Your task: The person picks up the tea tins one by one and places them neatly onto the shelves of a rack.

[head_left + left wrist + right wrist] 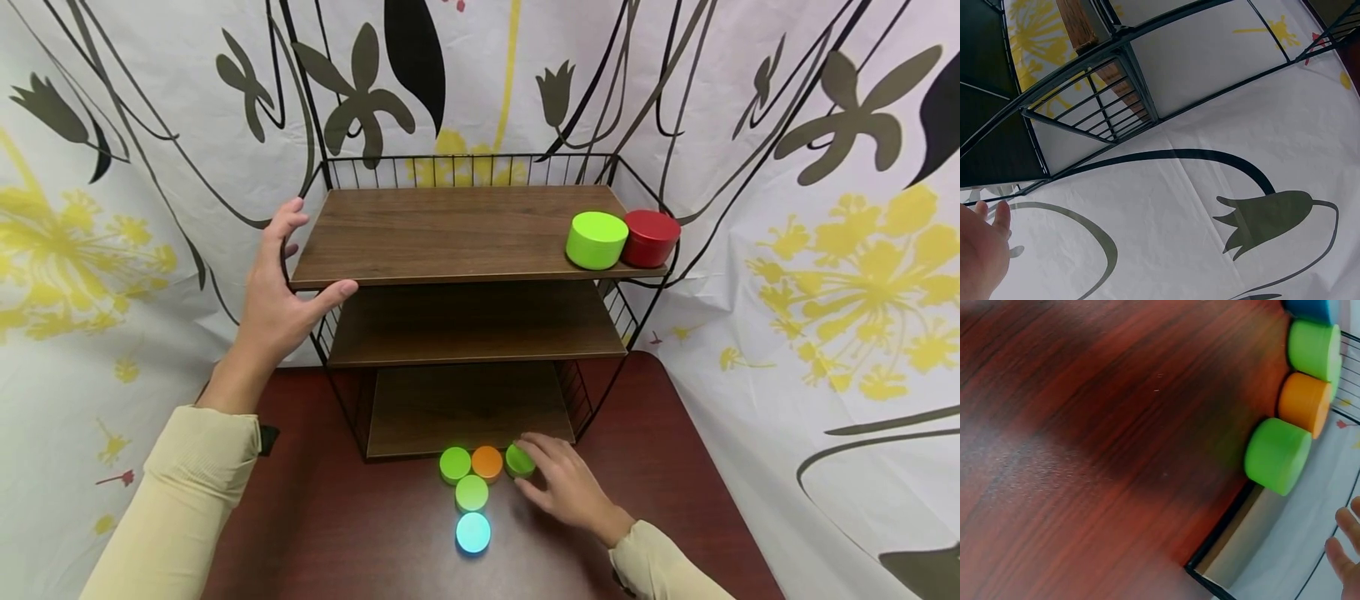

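Note:
My left hand [281, 279] is at the left front corner of a wire-framed shelf rack [442, 237], its thumb across the front edge of the top board and its fingers along the side frame. In the left wrist view, its fingertips [1001, 215] show beside the dark wire. My right hand [566, 483] reaches over the table to a green round container [519, 460], fingers spread around its right side. The right wrist view shows a gap between those fingers and the green container [1277, 456]. Beside it are an orange container [487, 463] and another green one [454, 465].
A light green container [472, 494] and a blue one [473, 533] stand in line toward the front of the reddish-brown table [330, 533]. On the top board's right end sit a bright green container [597, 242] and a red one [651, 239]. Patterned cloth [750, 333] hangs around.

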Tool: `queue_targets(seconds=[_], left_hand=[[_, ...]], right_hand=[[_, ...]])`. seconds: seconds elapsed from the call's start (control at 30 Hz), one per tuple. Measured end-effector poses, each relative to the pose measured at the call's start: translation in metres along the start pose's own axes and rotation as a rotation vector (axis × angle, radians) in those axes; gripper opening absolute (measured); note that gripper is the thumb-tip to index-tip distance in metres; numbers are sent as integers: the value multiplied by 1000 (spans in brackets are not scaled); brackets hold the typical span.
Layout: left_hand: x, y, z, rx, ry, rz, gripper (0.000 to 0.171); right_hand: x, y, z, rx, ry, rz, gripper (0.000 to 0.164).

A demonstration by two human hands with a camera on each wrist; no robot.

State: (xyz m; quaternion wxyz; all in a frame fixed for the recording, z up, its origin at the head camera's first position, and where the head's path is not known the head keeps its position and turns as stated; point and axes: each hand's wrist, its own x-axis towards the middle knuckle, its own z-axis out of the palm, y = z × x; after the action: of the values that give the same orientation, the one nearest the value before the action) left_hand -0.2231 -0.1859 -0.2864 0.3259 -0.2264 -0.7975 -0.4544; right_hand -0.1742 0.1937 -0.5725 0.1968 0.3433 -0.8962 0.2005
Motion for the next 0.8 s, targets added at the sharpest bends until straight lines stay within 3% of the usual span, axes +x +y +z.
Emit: queue_targets(seconds=[0.33, 0.8], left_hand=[[-1, 1, 1, -4, 0, 4, 77], [-1, -3, 1, -2, 7, 6, 78]], right_hand=[[-4, 5, 16, 0, -22, -20, 59], [-10, 8, 28, 18, -79, 53, 59]])
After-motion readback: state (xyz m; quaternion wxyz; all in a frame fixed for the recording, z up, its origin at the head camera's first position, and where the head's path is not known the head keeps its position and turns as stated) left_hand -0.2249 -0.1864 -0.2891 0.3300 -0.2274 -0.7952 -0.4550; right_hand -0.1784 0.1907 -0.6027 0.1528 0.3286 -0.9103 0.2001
